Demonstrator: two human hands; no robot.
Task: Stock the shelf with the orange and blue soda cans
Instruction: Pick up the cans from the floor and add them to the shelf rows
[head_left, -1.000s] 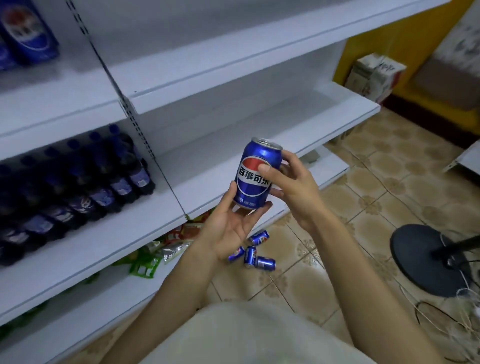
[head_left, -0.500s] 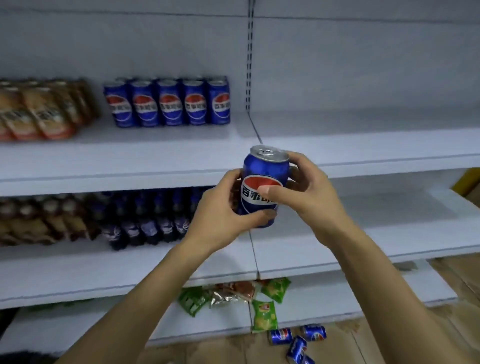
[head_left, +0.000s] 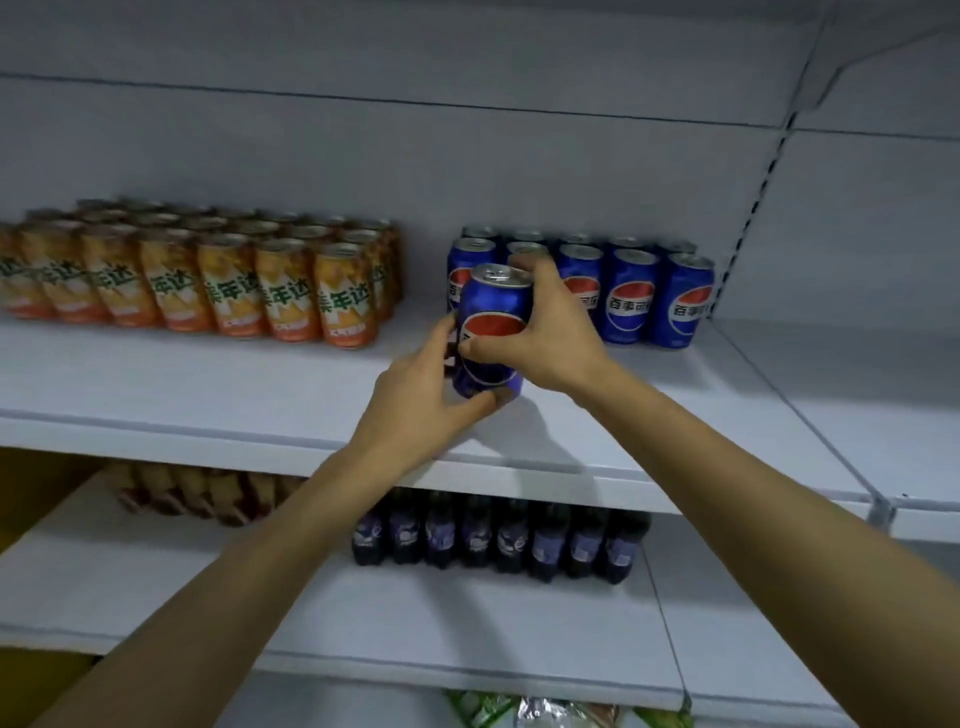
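A blue aluminium soda can (head_left: 493, 317) is held upright at a white metal shelf (head_left: 208, 395), before rows of blue cans (head_left: 631, 296), orange soda cans (head_left: 234, 286) at left.

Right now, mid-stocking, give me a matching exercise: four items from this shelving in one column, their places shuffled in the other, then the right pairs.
Things
1. orange cans
2. held blue can
3. dark bottles
4. green snack bags

Places
A. on the shelf one level below the cans
B. gripped by the left hand and the right hand
C. left part of the upper shelf
D. at the bottom edge of the view

Pairs: 1-C, 2-B, 3-A, 4-D
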